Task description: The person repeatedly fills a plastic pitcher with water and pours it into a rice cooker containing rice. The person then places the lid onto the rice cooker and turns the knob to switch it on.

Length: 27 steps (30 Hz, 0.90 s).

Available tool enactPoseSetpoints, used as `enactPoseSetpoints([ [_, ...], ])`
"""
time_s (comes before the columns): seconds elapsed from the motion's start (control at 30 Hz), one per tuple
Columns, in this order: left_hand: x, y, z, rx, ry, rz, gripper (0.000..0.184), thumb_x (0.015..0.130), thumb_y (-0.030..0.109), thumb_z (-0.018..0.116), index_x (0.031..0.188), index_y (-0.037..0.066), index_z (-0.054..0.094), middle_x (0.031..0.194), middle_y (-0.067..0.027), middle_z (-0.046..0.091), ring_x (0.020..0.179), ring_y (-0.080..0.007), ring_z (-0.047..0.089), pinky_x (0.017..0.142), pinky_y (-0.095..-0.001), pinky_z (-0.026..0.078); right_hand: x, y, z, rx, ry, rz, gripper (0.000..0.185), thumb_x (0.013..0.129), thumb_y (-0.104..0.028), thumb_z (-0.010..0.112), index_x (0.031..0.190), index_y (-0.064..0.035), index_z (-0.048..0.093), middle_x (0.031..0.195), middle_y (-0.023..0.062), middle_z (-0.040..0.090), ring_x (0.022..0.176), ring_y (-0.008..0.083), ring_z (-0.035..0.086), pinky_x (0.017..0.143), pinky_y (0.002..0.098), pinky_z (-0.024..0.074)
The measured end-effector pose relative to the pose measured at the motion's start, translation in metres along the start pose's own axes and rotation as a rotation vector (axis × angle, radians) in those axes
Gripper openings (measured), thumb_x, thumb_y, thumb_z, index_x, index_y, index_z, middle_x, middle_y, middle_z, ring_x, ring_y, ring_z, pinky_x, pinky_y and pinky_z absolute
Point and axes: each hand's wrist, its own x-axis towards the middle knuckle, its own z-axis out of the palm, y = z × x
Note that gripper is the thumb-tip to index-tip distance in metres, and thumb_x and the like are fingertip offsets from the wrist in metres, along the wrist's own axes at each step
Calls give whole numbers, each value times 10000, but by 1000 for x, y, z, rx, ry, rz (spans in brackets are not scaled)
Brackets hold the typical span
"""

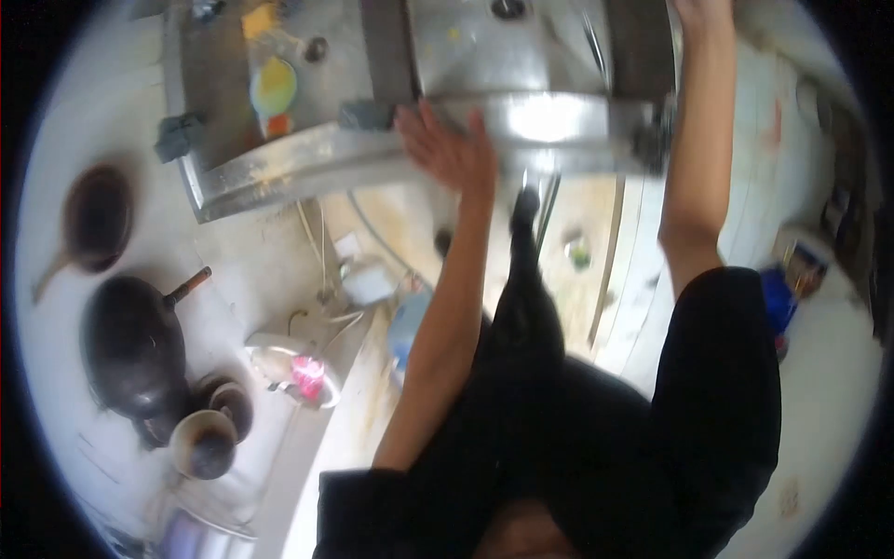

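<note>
Here, a metal sink is seen at the top of the view, its long front ledge set crosswise ahead of the person. Over this ledge the left hand is held with its fingers spread, somewhat blurred; nothing is seen gripped in it, and whether the metal is touched cannot be told. Just beside its fingertips, a grey pad is placed on the ledge. The right hand is cut off by the top edge near the sink's right end, so its grip cannot be told. The 2 hands are kept well apart.

Within the sink, 2 basins are divided by a dark strip. In the left basin a yellow-green item is seen, with a small orange-red piece just below it and a yellow-orange item above. By the sink's left corner, a grey lump is seen.

Farther out on the left, 1 brown pan, 1 dark wok and 1 pale-rimmed pot are shown. Nearer the middle, something pink is held in a white basin. At far right, a blue item is seen.
</note>
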Motion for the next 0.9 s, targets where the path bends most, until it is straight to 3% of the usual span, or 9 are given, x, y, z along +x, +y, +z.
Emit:
enactPoseSetpoints([
  [0.13, -7, -8, 6, -13, -17, 40, 697, 967, 512, 328, 1446, 8, 278, 1514, -200, 233, 1411, -365, 183, 1096, -544, 179, -291, 13, -16, 252, -12, 290, 391, 982, -313, 398, 738, -45, 545, 661, 68, 543, 532, 144, 486, 497, 271, 407],
  [0.17, -7, -7, 6, -48, 55, 88, 595, 967, 423, 405, 1390, 5, 370, 1477, -215, 307, 1367, -423, 264, 1047, -548, 240, -351, 39, -17, 357, 71, 421, 255, 912, -229, 463, 735, -72, 557, 653, 33, 542, 593, 149, 519, 537, 267, 416],
  [0.27, -11, -19, 15, -175, 110, 219, 592, 985, 408, 377, 1410, 0, 320, 1483, -217, 290, 1377, -412, 251, 1065, -533, 237, -509, 115, 24, 407, 428, 843, 328, 893, -306, 511, 1095, -55, 569, 878, 46, 617, 721, 153, 573, 615, 274, 458],
  [0.4, -27, -60, -3, -811, 122, 355, 573, 1001, 407, 340, 1412, 11, 293, 1489, -218, 268, 1388, -396, 236, 1093, -526, 216, -670, 288, 81, 154, 550, 1379, 401, 901, -439, 541, 1163, -135, 559, 969, -2, 611, 834, 115, 578, 691, 288, 466],
  [0.47, -54, -126, -10, -831, 133, 720, 580, 1006, 436, 318, 1403, 15, 281, 1497, -210, 248, 1392, -382, 232, 1119, -526, 179, -721, 368, 105, 103, 512, 1403, 418, 897, -450, 556, 1183, -146, 533, 984, 4, 589, 851, 139, 569, 729, 323, 487],
  [0.6, -130, -272, -9, -449, -274, 593, 522, 1014, 401, 334, 1350, 2, 364, 1429, -202, 374, 1369, -360, 293, 1114, -499, 219, -771, 503, 148, 264, 642, 1265, 463, 889, -436, 569, 1229, -128, 505, 1075, 26, 573, 897, 167, 557, 734, 339, 488],
  [0.73, -183, -419, 22, -350, -768, 89, 371, 1010, 276, 415, 1182, -23, 551, 1185, -156, 586, 1174, -260, 519, 1011, -353, 377, -738, 576, 163, 216, 726, 1323, 538, 902, -422, 567, 1322, -107, 450, 1183, 39, 548, 951, 194, 544, 756, 380, 483],
  [0.87, -216, -512, 37, -222, -912, -132, 335, 1001, 254, 438, 1142, -15, 579, 1098, -133, 616, 1068, -226, 571, 939, -348, 425, -739, 658, 174, -54, 637, 1049, 467, 925, -387, 553, 1231, -34, 564, 1060, 88, 615, 947, 226, 553, 847, 344, 451],
  [0.9, -224, -528, 38, -279, -932, -190, 330, 1001, 249, 437, 1140, -16, 576, 1091, -127, 616, 1045, -223, 582, 919, -343, 436, -732, 647, 166, -88, 533, 1286, 468, 915, -394, 565, 1146, 11, 614, 1016, 118, 640, 957, 229, 560, 867, 332, 439],
])
